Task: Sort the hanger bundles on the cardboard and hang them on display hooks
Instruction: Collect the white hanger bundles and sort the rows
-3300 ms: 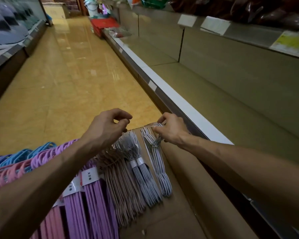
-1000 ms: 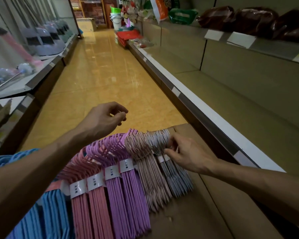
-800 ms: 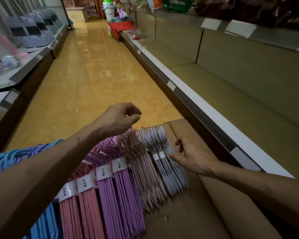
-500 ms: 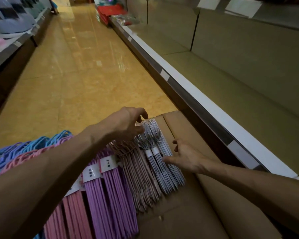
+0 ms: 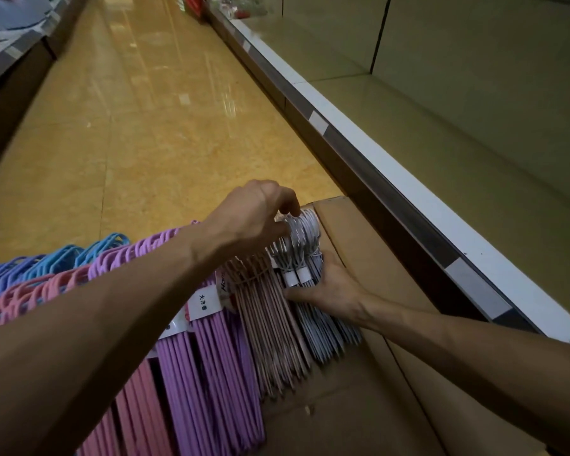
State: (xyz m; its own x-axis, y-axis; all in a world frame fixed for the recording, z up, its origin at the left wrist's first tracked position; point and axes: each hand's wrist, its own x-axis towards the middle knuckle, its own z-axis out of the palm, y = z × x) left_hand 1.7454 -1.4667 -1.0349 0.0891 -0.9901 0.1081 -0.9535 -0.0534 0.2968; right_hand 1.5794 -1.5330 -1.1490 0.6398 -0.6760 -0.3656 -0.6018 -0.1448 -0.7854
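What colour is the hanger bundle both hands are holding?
Pale grey-white, with white paper labels; the hanger bundle shows in the head view, the only one.

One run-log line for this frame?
left hand: grips grey hanger bundle hooks | right hand: holds its body | cardboard: bundle lying

Hanger bundles (image 5: 277, 317) lie side by side on the cardboard (image 5: 359, 399); shelf (image 5: 474, 179) to my right, floor (image 5: 145, 143) ahead.
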